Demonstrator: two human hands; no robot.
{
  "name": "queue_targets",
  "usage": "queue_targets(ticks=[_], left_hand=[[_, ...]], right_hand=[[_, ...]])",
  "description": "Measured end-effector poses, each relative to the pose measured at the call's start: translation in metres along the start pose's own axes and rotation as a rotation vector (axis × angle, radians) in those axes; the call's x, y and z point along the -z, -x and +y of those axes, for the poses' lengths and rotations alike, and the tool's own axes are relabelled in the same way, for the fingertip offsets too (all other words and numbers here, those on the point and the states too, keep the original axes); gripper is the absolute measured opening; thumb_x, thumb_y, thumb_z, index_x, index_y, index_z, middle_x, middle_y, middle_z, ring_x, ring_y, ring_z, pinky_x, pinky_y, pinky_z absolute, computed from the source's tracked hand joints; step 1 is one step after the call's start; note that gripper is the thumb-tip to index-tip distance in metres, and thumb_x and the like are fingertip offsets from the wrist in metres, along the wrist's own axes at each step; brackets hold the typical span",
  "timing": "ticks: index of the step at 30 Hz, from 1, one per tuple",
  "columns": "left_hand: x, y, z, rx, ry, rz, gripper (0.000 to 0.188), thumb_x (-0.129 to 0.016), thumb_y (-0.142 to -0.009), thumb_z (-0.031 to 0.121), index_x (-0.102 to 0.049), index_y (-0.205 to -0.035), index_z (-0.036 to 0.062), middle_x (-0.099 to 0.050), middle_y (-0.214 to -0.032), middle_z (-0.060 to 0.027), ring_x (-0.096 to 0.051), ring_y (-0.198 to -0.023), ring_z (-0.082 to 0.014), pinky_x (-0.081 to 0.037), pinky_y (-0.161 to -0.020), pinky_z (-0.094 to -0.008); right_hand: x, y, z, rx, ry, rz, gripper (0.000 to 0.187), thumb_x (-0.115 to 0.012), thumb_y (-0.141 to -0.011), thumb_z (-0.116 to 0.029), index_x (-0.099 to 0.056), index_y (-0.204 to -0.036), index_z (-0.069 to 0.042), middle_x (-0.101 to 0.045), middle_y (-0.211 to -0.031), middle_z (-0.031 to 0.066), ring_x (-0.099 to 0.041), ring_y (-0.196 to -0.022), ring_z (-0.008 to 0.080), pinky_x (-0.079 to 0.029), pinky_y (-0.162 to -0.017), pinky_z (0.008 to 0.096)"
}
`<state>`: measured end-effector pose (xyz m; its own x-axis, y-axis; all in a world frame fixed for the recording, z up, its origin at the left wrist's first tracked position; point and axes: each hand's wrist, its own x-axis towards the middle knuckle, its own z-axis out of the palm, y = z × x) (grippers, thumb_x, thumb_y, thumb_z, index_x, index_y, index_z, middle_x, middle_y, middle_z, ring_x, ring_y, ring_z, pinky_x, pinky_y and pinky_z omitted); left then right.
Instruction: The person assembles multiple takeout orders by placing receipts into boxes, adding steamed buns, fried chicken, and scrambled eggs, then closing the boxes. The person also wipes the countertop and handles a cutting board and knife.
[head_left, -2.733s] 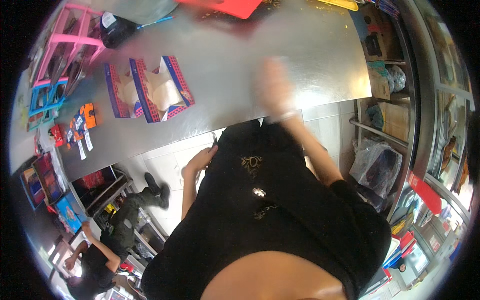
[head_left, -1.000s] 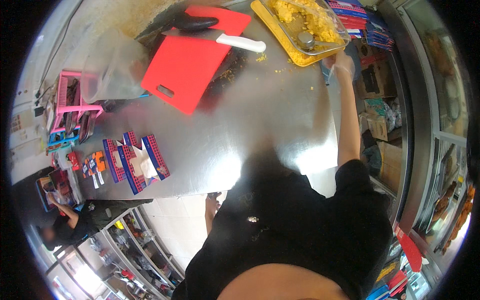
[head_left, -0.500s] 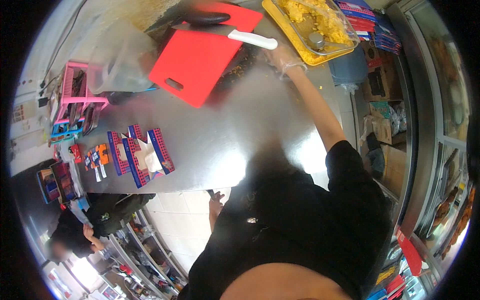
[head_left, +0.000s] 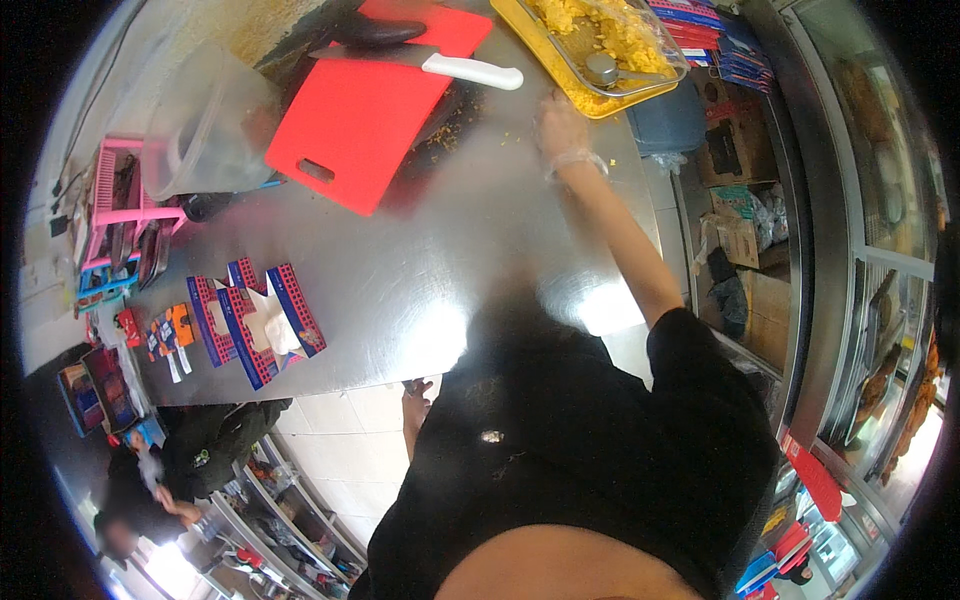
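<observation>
My right hand (head_left: 563,130), in a clear plastic glove, is low over the steel worktop beside a yellow tray (head_left: 592,106). Its fingers point toward the tray's edge, but their outline is blurred. On the tray stands a clear container (head_left: 683,66) of crumbly yellow food (head_left: 560,14), with a metal scoop (head_left: 602,68) in it. Left of the hand, a white-handled knife (head_left: 475,71) lies across a red cutting board (head_left: 350,130) next to a dark oblong thing (head_left: 375,30). Below the worktop's front edge, my left hand (head_left: 416,405) is closed around something small and dark.
Folded card boxes (head_left: 250,330) stand at the worktop's (head_left: 420,270) front left. Behind them are a translucent tub (head_left: 200,140) and a pink rack (head_left: 115,195). A glass cabinet (head_left: 860,180) runs along the right. Another person (head_left: 200,450) is at the lower left.
The whole view has shifted slightly, carrying the worktop things leftward. My right hand has come away from the knife handle's end, toward me and to the right. My left hand stays below the edge.
</observation>
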<state>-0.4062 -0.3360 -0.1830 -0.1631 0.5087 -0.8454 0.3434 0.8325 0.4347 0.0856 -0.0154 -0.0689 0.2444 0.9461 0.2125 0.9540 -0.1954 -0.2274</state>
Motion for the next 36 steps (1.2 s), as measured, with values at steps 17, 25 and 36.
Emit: queue_targets(ticks=[17, 25, 36], left_hand=[[-0.003, -0.003, 0.001, -0.005, -0.017, -0.004, 0.035, -0.047, -0.089, 0.021, -0.051, -0.12, 0.0033, -0.064, -0.103, -0.0105, -0.047, -0.054, -0.0106, -0.038, -0.047, -0.0226], [-0.01, -0.006, 0.004, -0.006, -0.024, -0.01, 0.034, -0.048, -0.088, 0.02, -0.052, -0.118, 0.0034, -0.064, -0.101, -0.0103, -0.048, -0.055, -0.011, -0.038, -0.047, -0.023], [-0.016, -0.003, 0.007, -0.017, -0.01, 0.011, 0.033, -0.05, -0.087, 0.019, -0.053, -0.116, 0.0036, -0.064, -0.098, -0.0101, -0.049, -0.055, -0.0114, -0.039, -0.047, -0.0234]], right_hand=[[0.02, 0.024, 0.118, -0.17, -0.47, 0.296, 0.033, -0.049, -0.081, -0.006, -0.056, -0.114, -0.001, -0.057, -0.114, 0.0215, -0.052, -0.11, 0.0369, -0.043, -0.092, 0.038], [0.022, 0.024, 0.106, 0.151, -0.446, 0.16, 0.033, -0.042, -0.086, -0.01, -0.055, -0.114, 0.002, -0.055, -0.118, 0.0232, -0.049, -0.114, 0.0382, -0.036, -0.099, 0.04], [-0.01, 0.028, 0.044, 0.474, -0.386, -0.068, 0.033, -0.041, -0.09, -0.013, -0.054, -0.119, -0.004, -0.052, -0.123, 0.021, -0.048, -0.115, 0.0364, -0.036, -0.1, 0.0416]])
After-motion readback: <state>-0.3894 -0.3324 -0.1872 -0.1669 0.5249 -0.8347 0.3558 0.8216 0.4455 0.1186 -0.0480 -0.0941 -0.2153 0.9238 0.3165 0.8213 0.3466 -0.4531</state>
